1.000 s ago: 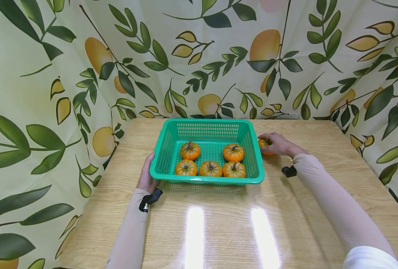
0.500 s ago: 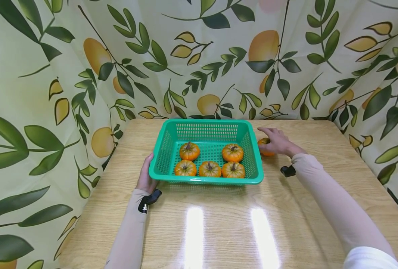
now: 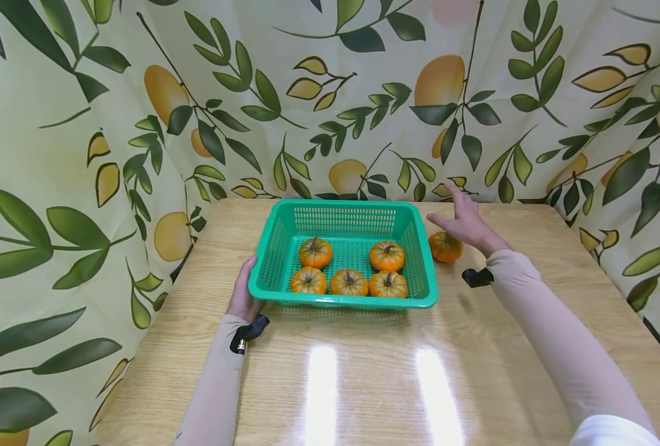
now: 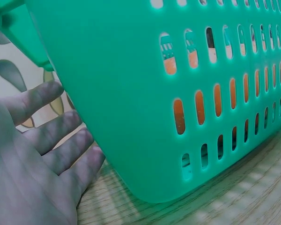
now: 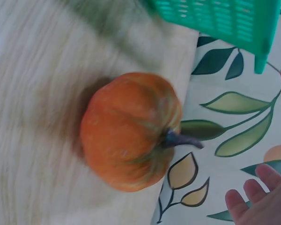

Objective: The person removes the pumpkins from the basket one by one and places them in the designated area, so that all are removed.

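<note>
A person's left hand (image 3: 244, 291) rests with relaxed, straight fingers against the left wall of a green slotted plastic basket (image 3: 345, 209) on a pale wood-grain counter (image 3: 374, 371), its grip released and merely touching the basket side. The right hand (image 3: 466, 220) hovers open above and just behind a small ribbed orange pumpkin with a dark stem (image 3: 446, 246), fingers spread and holding nothing. That pumpkin sits on the counter just outside the basket's right wall, apart from the hand. Five matching small orange pumpkins (image 3: 349, 281) lie inside the basket: two in the back row, three in front. Judging by the layout, the sorting looks mostly done, with one pumpkin standing outside the basket. In the right wrist view the lone pumpkin (image 5: 131, 131) appears squat and deeply lobed, orange streaked with faint green near its curved stem, resting whole on the wood beside a cloth backdrop printed with lemons and leaves (image 3: 330, 93).
</note>
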Available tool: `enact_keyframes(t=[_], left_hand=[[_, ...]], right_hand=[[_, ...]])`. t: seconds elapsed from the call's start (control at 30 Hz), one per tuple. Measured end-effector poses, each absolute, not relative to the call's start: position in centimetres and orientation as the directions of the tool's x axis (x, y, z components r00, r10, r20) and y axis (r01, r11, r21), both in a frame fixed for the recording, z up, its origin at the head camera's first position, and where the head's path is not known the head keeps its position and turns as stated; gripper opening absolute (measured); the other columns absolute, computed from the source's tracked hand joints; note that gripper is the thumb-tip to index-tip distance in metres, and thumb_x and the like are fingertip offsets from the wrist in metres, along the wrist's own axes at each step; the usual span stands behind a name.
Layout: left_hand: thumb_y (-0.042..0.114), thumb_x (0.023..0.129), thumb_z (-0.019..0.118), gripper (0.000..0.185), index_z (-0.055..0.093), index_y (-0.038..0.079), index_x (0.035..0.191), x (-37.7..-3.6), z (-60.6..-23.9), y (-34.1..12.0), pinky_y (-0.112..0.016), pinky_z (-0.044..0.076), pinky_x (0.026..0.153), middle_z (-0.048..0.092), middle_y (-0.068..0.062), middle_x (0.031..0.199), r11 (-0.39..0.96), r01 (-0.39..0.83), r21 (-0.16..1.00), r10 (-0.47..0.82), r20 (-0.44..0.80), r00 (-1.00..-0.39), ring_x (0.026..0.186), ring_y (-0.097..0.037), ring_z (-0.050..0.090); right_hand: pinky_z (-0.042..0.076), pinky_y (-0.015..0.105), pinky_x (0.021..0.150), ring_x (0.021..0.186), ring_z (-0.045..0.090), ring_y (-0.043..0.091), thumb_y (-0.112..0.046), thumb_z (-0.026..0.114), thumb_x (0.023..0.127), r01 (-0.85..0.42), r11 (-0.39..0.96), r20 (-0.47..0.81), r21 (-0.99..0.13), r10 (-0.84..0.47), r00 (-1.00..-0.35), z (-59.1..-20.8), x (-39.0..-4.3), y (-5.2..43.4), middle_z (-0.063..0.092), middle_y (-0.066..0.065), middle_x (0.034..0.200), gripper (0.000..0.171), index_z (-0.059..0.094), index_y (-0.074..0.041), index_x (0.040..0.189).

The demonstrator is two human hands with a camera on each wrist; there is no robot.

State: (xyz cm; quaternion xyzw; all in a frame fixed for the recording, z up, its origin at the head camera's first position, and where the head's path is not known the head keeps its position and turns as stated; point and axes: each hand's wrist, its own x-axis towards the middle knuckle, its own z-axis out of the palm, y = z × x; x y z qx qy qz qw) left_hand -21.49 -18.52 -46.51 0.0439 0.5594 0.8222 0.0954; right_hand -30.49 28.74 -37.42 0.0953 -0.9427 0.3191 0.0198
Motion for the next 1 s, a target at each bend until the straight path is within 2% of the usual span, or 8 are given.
enact_keyframes(t=[0.23,0.37,0.5,0.7,1.0], left_hand=[[0.058,0.095,0.036,0.069,0.030,0.016,0.149,-21.9,-46.5,-18.5,-0.029,0.030,0.106,0.035,-0.007,0.148,-0.335,-0.105,0.936,0.215,-0.033,-0.976,0.130,-0.018,0.036],[0.059,0.095,0.037,0.069,0.030,0.018,0.149,-22.2,-46.2,-18.4,-0.030,0.030,0.107,0.034,-0.007,0.149,-0.341,-0.096,0.935,0.222,-0.019,-0.975,0.131,-0.020,0.035],[0.057,0.096,0.037,0.066,0.030,0.018,0.149,-21.9,-46.3,-18.4,-0.032,0.030,0.108,0.034,-0.007,0.148,-0.356,-0.095,0.929,0.217,-0.017,-0.976,0.131,-0.020,0.035],[0.057,0.096,0.037,0.068,0.028,0.016,0.149,-21.3,-46.8,-18.1,-0.032,0.032,0.107,0.033,-0.009,0.149,-0.369,-0.126,0.921,0.222,-0.044,-0.974,0.131,-0.021,0.036],[0.057,0.096,0.036,0.068,0.028,0.016,0.149,-21.2,-46.9,-18.2,-0.032,0.032,0.107,0.033,-0.008,0.149,-0.362,-0.117,0.925,0.212,-0.040,-0.976,0.132,-0.021,0.036]], right_hand=[[0.008,0.070,0.110,0.145,-0.001,0.045,-0.043,0.057,0.093,-0.197,0.718,0.145,-0.668,-0.134,-0.980,-35.5,-30.4,27.4,0.005,0.021,0.159,0.089,-0.001,-0.016,0.155],[0.008,0.071,0.109,0.145,-0.003,0.042,-0.045,0.057,0.093,-0.183,0.695,0.128,-0.695,-0.131,-0.983,-34.3,-30.4,26.7,0.002,0.018,0.160,0.089,-0.002,-0.020,0.155],[0.010,0.070,0.109,0.145,-0.001,0.040,-0.048,0.058,0.091,-0.186,0.690,0.109,-0.700,-0.154,-0.982,-33.9,-30.6,25.8,0.002,0.015,0.160,0.090,-0.001,-0.024,0.155],[0.009,0.068,0.110,0.145,0.001,0.039,-0.049,0.059,0.091,-0.223,0.689,0.135,-0.690,-0.180,-0.974,-33.6,-30.4,24.8,0.003,0.015,0.160,0.089,0.002,-0.024,0.155],[0.015,0.067,0.110,0.143,0.005,0.037,-0.042,0.061,0.091,-0.242,0.673,0.137,-0.699,-0.206,-0.969,-33.5,-30.3,23.1,0.004,0.017,0.158,0.083,0.008,-0.026,0.154]])
